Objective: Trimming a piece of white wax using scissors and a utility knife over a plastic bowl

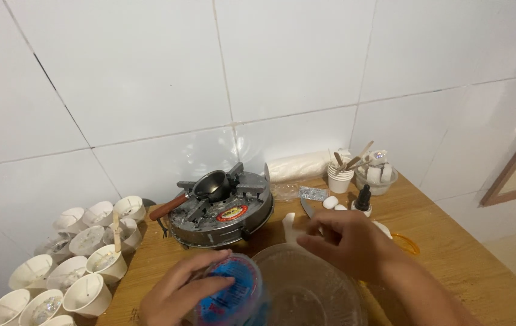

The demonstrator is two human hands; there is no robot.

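The clear bowl point(309, 290) sits at the near edge of the desk point(451, 253), below the right hand point(345, 241); it looks thin, stiff and light, probably slick, best taken by its rim. Just left of it, touching, the left hand point(179, 296) wraps its fingers point(212, 284) around a clear tub point(230, 293) with a blue printed label; likely light and squeezable, safest gripped round the sides. The right fingers point(315, 238) are loosely curled over the bowl; whether they hold anything I cannot tell. Behind stands a round stove point(221, 214) with a red oval sticker, white cups point(83, 265) on the left, and a small foil packet point(313, 194).
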